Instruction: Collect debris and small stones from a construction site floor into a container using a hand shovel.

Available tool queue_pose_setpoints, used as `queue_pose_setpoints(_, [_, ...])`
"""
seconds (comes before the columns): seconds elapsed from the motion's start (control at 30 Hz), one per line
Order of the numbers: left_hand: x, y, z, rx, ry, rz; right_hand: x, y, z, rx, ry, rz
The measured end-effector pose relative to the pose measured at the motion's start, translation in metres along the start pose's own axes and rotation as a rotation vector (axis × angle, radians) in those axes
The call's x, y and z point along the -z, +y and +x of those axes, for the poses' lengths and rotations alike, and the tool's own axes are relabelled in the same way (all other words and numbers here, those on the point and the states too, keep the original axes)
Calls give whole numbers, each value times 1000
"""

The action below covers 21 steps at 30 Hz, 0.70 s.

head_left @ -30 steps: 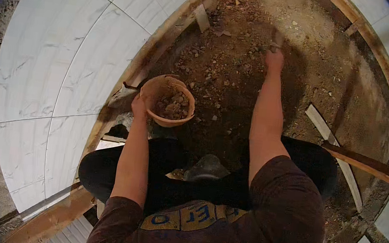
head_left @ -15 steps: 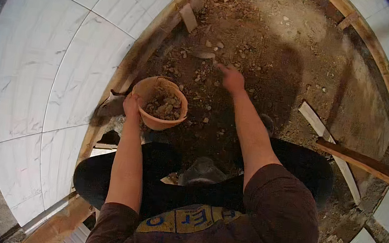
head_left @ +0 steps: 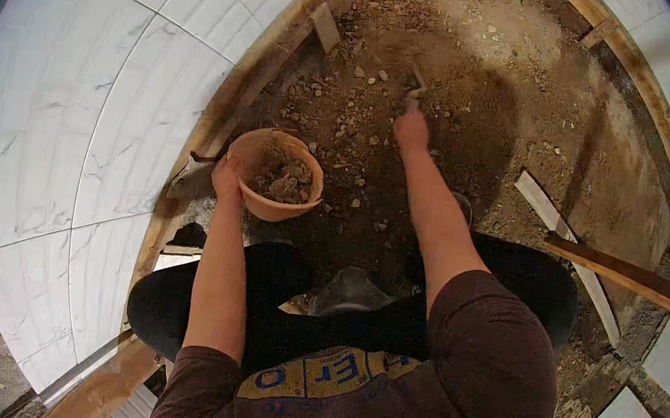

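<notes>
My left hand grips the rim of an orange bowl-shaped pan that holds a heap of stones and earth. The pan is tilted slightly and sits low over the dirt. My right hand is stretched forward over the dirt floor and is closed on a small tool handle whose tip touches the soil. Loose stones lie scattered between the two hands.
A white tiled floor lies to the left behind a wooden edging board. Wooden strips and a plank lie at the right. A curved wooden border and more white tiles close the far right. My dark-trousered knees are below.
My right hand swung left toward the pan, then reached forward again to the dirt with the tool. The pan in my left hand stayed roughly where it was.
</notes>
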State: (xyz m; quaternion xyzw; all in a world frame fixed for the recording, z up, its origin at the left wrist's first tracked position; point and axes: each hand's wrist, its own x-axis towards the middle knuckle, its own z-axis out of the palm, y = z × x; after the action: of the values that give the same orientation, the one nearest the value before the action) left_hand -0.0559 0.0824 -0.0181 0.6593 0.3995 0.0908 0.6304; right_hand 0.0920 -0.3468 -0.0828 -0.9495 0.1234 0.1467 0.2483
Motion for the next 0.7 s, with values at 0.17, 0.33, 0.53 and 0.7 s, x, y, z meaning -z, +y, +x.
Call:
queue_pose_setpoints(0.17, [-9, 18, -25, -40, -71, 279, -21, -10, -55, 37, -37, -95])
queue_pose_setpoints(0.33, [-1, 0, -11, 18, -54, 74, 6, 4, -26, 234, 66, -162])
queue_pose_setpoints(0.53, [13, -8, -27, 16, 11, 15, 38, -20, 3, -12, 30, 28])
queue_pose_setpoints(0.7, [30, -11, -48, 77, 86, -52, -10, -59, -64, 212, -121, -90])
